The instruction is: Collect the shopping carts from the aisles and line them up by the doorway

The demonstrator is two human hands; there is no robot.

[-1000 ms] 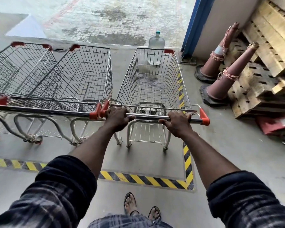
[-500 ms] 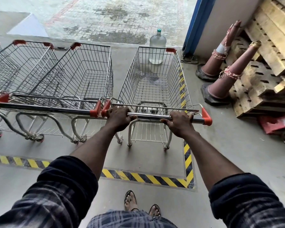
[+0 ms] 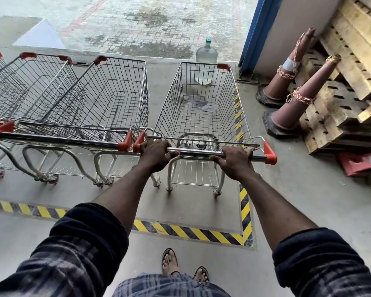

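Here the held cart (image 3: 174, 108) lies straight ahead of both sets of fingers. Its long axis runs directly away from them toward the open doorway, and its nose stops just short of the water bottle (image 3: 206, 65) standing beyond the front wire.

The left hand (image 3: 156, 154) grips the handle bar (image 3: 193, 152) at its left end, fingers (image 3: 159, 144) curled over the top of the tube. The right hand (image 3: 236, 161) grips the same bar nearer its right end, fingers (image 3: 238, 150) wrapped round it too, just inside the orange end cap (image 3: 269, 154). Both arms reach out nearly straight and the bar lies square across them, so neither hand is nearer the basket.

What the next move turns on is the sideways gap. Just left of the left fingers, the bar's own cap sits hard beside the cap of the neighbouring cart (image 3: 116, 99), though I cannot tell whether they touch. The two handles look close to level, in one line. Right of the right fingers, the striped floor tape (image 3: 244, 211) runs under that side of the cart, with the cones (image 3: 298, 108) and pallets (image 3: 341, 93) well apart beyond it.

I judge this cart is about in its slot in the row, with only a slight nudge or a release left, and the bottle ahead limits any further push
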